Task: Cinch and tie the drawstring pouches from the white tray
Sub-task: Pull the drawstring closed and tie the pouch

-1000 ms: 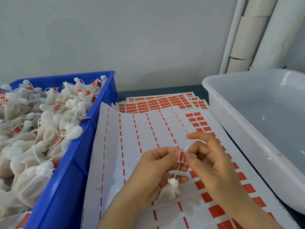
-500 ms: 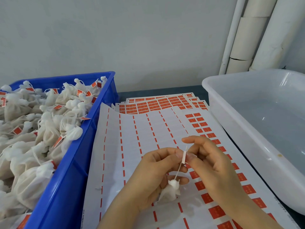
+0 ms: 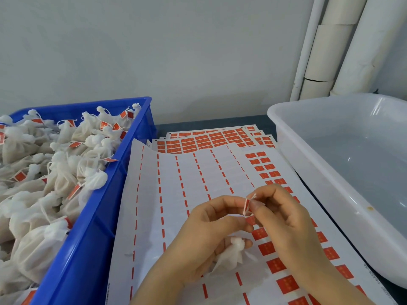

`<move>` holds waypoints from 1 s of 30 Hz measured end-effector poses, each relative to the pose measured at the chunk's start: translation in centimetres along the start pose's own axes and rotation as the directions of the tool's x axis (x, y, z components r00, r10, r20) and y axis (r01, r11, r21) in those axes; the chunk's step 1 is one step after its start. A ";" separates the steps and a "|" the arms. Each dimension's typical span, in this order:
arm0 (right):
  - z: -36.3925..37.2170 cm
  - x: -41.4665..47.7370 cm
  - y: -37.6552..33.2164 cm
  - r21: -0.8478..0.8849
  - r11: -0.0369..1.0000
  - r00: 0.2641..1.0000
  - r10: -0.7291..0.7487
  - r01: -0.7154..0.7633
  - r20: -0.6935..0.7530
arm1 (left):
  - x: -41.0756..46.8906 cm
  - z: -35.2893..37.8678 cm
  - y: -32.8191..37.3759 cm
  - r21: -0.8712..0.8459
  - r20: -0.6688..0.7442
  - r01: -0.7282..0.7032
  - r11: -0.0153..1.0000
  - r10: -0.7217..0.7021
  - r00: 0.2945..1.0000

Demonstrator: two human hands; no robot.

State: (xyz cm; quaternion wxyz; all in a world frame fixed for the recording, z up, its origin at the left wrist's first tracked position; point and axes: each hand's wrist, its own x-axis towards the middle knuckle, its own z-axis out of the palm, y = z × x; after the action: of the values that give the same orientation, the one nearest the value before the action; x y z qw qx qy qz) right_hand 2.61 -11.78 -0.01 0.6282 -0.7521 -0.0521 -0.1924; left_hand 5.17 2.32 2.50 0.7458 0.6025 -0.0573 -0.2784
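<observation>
Head view: a small white gauze drawstring pouch (image 3: 231,256) hangs to the left of the translucent white plastic tray (image 3: 312,172), apart from its rim. It is above the white backing sheet of red rectangular stickers (image 3: 176,183), which lies on the dark worktop (image 3: 198,124) beside the tray. The left hand (image 3: 204,236) curls its lower fingers round the pouch, and its thumb-and-forefinger grip is closed on the thin white drawstring (image 3: 253,196) above. The right hand (image 3: 284,221), nearer the tray, has its grip pinched tight on a small red folded label (image 3: 247,206) on that string, touching the left fingertips. Farther left of the tray stands a blue plastic crate (image 3: 88,238) heaped with tied white pouches bearing red labels (image 3: 66,172).
</observation>
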 end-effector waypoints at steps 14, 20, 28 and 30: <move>0.3 0.0 -0.5 0.033 0.999 1.000 0.007 -0.007 -0.006 | 0.0 0.6 -0.2 0.054 -0.212 -0.183 0.982 0.190 0.959; 0.2 0.0 -0.4 0.030 0.998 0.998 0.059 -0.058 -0.016 | 0.3 0.6 -0.4 0.069 -0.304 -0.191 0.979 0.202 0.931; 0.4 0.2 -0.2 0.020 0.996 0.994 0.090 -0.089 -0.054 | 0.5 0.5 -0.6 0.275 -0.374 -0.328 0.904 0.415 0.830; 0.3 0.3 -0.2 0.023 0.995 0.993 0.094 -0.093 -0.064 | 0.4 0.6 -0.7 0.338 -0.335 -0.343 0.876 0.453 0.826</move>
State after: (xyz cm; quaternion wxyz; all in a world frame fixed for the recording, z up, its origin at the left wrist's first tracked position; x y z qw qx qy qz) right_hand 2.89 -11.51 0.27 0.6452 -0.7408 0.0019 -0.1867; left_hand 5.04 1.50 1.95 0.6960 0.7147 -0.0640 0.0254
